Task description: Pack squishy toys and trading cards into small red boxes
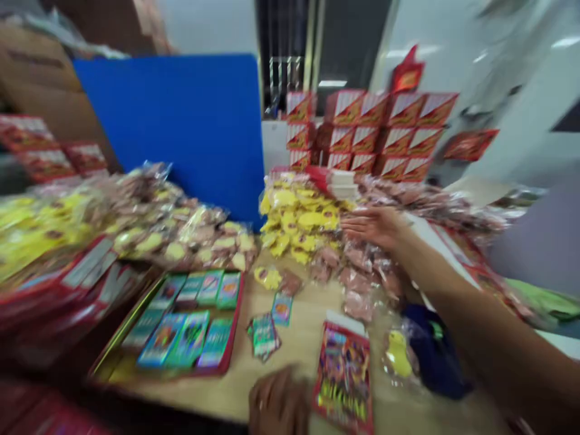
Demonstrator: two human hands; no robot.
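Logged from my remote station, nearest first. My left hand sits at the near table edge, fingers loosely curled (too blurred for me to tell whether it grips anything), just beside a glossy red-bordered packet lying on the pale wooden table. My right hand is open, fingers spread, over a heap of clear pink-filled sachets. To the left, a red-rimmed tray holds rows of teal printed cards. Farther on: a mound of yellow sachets, stacked red-and-white cartons, and a flat blue board.
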